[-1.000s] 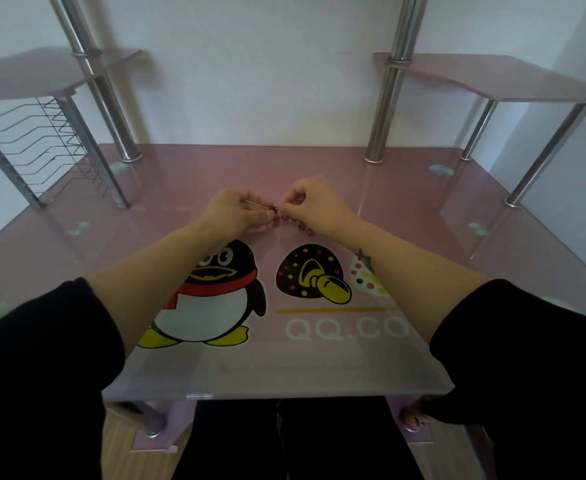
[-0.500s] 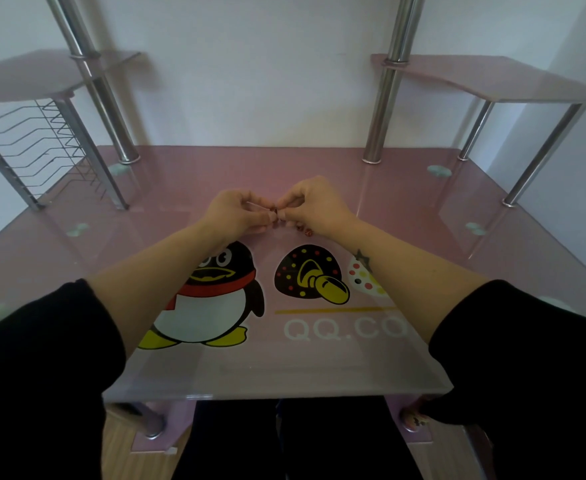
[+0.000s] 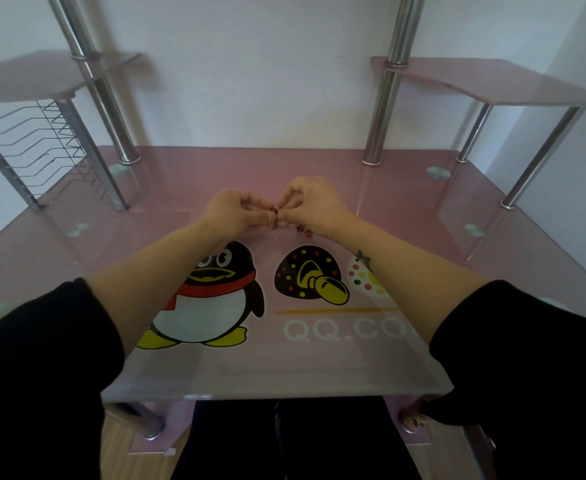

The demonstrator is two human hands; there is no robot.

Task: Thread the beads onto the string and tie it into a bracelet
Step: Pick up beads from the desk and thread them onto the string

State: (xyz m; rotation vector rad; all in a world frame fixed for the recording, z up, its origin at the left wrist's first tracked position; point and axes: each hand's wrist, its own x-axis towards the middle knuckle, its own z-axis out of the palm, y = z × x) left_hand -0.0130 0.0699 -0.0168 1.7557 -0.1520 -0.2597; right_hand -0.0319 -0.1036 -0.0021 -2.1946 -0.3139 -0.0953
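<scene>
My left hand (image 3: 234, 211) and my right hand (image 3: 314, 204) meet fingertip to fingertip above the middle of the pink glass desk (image 3: 406, 209). Between the pinched fingers sits a small dark red bead (image 3: 275, 211). More dark red beads (image 3: 303, 230) trail out under my right hand, strung in a short row. The string itself is too thin to make out. Both hands pinch at the strand; most of it is hidden by the fingers.
Chrome posts (image 3: 383, 109) rise from the back of the desk and carry two pink glass shelves (image 3: 485, 77). A wire rack (image 3: 38, 147) stands at the left. A penguin print (image 3: 212, 292) and a mushroom print (image 3: 310, 275) lie under my forearms.
The fingertips have drawn closer together around the bead. The hands otherwise stay in the same spot above the desk.
</scene>
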